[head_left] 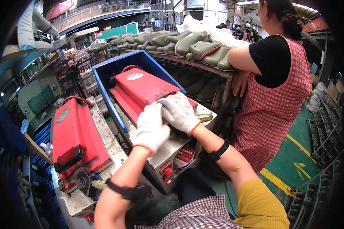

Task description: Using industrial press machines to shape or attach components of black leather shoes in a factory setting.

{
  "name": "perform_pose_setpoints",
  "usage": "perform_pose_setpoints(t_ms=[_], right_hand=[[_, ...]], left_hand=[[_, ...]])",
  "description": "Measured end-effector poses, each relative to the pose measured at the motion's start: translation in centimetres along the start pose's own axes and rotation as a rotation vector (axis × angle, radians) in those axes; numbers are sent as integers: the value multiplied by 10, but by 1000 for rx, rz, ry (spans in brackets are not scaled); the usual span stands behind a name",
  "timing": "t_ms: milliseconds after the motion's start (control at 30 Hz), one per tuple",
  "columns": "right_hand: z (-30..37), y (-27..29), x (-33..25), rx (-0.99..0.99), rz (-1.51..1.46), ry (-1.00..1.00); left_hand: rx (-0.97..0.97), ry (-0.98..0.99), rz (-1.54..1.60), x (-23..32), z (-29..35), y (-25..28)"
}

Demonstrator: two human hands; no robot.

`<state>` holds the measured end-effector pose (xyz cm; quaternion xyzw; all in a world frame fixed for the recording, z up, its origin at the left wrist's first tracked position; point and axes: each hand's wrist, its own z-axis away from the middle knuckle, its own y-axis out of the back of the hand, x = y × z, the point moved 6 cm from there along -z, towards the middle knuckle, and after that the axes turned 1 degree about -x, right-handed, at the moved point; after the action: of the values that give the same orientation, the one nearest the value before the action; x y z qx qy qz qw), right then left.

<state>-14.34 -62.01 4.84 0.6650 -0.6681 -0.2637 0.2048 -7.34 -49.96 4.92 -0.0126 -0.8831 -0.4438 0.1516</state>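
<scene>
The left hand [151, 126] and right hand [179, 110] wear white gloves [153, 133]. They are close together on the near end of a red machine [141, 86], which sits partly inside a blue bin [108, 106]. I cannot tell if they grip it. Another red machine [78, 126] is on the left. Green boots [190, 42] lie near a person [272, 55] in a checked apron [277, 103].

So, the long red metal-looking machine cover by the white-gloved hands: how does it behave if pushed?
The red cover is likely stiff: its stepped sides look crisp-edged. Probably won't roll, given its long, flat-sided shape. Might feel rough in places, where the surface looks scuffed.
</scene>
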Motion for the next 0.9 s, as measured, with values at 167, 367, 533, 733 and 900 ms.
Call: perform_pose_setpoints(t_ms=[167,367,533,733,900], right_hand=[[-7,-2,-8,-58,112,-35],[-20,-20,-12,9,236,-136],[-23,-26,-19,101,240,-155],[-22,-26,-16,114,239,-148],[-21,-25,-14,118,256,-166]], left_hand=[[108,44,-157,-37,82,129],[137,518,-274,-163,192,211],[-262,738,-206,-166,178,211],[-294,760,-245,-168,171,203],[-143,694,-341,-160,169,203]])
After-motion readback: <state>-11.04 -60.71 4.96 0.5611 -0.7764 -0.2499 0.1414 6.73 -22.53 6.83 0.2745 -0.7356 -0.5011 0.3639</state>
